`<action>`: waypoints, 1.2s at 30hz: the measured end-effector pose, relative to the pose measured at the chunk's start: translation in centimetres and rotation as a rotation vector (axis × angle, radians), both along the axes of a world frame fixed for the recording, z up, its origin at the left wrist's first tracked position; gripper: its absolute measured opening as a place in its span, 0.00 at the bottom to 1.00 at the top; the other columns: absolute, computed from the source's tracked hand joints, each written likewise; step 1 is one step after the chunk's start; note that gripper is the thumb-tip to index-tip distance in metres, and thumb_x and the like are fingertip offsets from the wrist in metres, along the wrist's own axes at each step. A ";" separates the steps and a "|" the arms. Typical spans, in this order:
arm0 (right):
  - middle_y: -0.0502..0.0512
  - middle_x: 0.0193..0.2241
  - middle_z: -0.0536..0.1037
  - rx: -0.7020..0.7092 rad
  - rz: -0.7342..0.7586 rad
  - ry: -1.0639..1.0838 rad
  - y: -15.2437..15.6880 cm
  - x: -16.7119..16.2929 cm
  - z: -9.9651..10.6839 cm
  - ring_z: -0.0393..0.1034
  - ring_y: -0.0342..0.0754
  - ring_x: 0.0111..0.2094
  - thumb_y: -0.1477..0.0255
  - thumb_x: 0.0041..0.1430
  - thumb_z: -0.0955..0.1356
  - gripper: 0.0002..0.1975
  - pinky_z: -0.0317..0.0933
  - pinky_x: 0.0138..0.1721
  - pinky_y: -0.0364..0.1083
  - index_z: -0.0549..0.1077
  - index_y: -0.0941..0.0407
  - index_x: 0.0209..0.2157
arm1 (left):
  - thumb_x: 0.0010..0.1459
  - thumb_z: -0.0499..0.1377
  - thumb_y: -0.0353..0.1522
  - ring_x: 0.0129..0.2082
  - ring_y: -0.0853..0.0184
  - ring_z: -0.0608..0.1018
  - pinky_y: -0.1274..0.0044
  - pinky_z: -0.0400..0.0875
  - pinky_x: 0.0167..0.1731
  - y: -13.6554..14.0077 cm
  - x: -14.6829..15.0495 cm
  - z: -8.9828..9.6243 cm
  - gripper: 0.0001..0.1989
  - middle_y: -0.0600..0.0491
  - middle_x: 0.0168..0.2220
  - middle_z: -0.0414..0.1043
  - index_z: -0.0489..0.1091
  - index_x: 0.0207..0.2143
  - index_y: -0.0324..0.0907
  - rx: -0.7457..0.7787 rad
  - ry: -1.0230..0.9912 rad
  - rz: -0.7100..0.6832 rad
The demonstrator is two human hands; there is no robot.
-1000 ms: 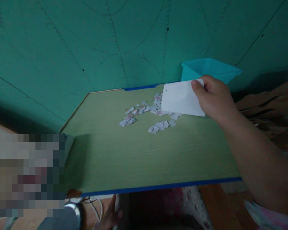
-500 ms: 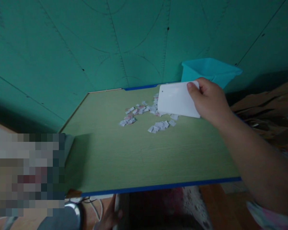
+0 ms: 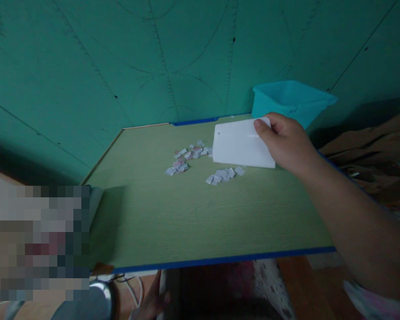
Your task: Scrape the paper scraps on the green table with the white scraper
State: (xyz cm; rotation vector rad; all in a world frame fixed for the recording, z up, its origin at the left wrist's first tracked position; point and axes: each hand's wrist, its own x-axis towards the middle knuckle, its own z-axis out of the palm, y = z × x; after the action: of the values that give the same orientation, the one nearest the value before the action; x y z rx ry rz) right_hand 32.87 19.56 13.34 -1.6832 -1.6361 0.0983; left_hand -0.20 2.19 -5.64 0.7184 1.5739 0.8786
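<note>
My right hand (image 3: 285,142) pinches the right end of a white plastic scraper (image 3: 242,144), thumb on top. The flat scraper has a small hole near its left end and is held low over small white paper pieces (image 3: 224,174) on the green tabletop (image 3: 173,218). Some pieces lie in front of its lower edge. Another cluster of scraps (image 3: 178,166) curves to its left, some with pinkish marks. What lies beneath the scraper is hidden. Below the table's front edge, in dim light, my left hand (image 3: 151,302) hangs beside a grey upright surface, its visible fingers apart.
A turquoise bin (image 3: 293,102) stands behind my right hand, by the green wall (image 3: 186,58). Flattened cardboard (image 3: 370,133) is stacked at the right. Blue edging (image 3: 226,261) runs along the table's front. A dark round object (image 3: 90,302) and white cables sit at lower left, below a blurred-out patch.
My right hand has brought the scraper slightly left and nearer to me, over more of the middle scraps. The paper pieces at left and front look unmoved, and so does my left hand.
</note>
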 end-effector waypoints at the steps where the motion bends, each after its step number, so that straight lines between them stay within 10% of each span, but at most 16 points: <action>1: 0.51 0.19 0.62 0.013 -0.013 -0.005 0.0 0.0 0.0 0.55 0.45 0.24 0.57 0.57 0.57 0.17 0.45 0.25 0.45 0.58 0.54 0.21 | 0.18 0.64 0.56 0.56 0.44 0.63 0.64 0.55 0.57 0.0 0.1 0.1 0.33 0.43 0.43 0.78 0.72 0.26 0.44 -0.002 -0.014 -0.002; 12: 0.49 0.18 0.59 -0.027 0.036 -0.028 -0.3 -0.6 -0.1 0.53 0.43 0.23 0.60 0.57 0.58 0.16 0.44 0.25 0.45 0.56 0.54 0.20 | 0.27 0.66 0.50 0.58 0.45 0.60 0.62 0.56 0.56 -0.5 -2.0 -2.5 0.37 0.40 0.44 0.76 0.72 0.40 0.38 0.028 0.040 -0.067; 28: 0.49 0.18 0.61 -0.159 0.102 0.082 0.0 -0.2 0.1 0.54 0.42 0.22 0.63 0.56 0.61 0.14 0.43 0.24 0.44 0.60 0.56 0.21 | 0.25 0.64 0.55 0.58 0.46 0.61 0.59 0.52 0.58 -0.2 -1.0 -1.1 0.41 0.45 0.33 0.81 0.72 0.41 0.40 -0.013 0.068 -0.088; 36: 0.48 0.18 0.58 -0.070 0.003 0.120 0.2 0.8 0.2 0.52 0.41 0.22 0.62 0.56 0.60 0.15 0.42 0.24 0.43 0.59 0.56 0.21 | 0.19 0.65 0.56 0.55 0.46 0.64 0.65 0.57 0.57 -0.3 -0.4 -1.0 0.42 0.42 0.48 0.73 0.72 0.37 0.38 0.016 0.028 0.014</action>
State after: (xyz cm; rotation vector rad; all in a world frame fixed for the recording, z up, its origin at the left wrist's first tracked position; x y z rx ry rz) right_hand 33.67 19.77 13.54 -1.6938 -1.5621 0.2564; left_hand -0.61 1.93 -6.65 0.7340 1.5999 0.8959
